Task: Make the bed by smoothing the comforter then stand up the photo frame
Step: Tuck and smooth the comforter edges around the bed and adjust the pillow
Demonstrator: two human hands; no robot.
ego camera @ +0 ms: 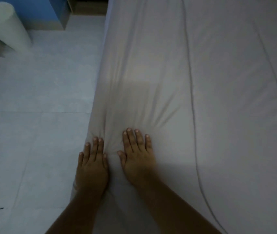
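Note:
A pale grey comforter (168, 65) covers the bed and fills the right two thirds of the head view. Both of my hands lie flat on it near the bed's left edge. My left hand (92, 164) rests right at the edge, fingers together and pointing away from me. My right hand (137, 154) presses palm down a little further in, fingers slightly spread. Creases fan out from between the two hands toward the far end. A stitched seam (191, 92) runs lengthwise to the right of my hands. No photo frame is in view.
Light tiled floor (33, 115) lies along the bed's left side. A white cylindrical object (4, 26) stands at the far left. Behind it is a blue cabinet (40, 10). A small dark mark (0, 208) sits on the floor near me.

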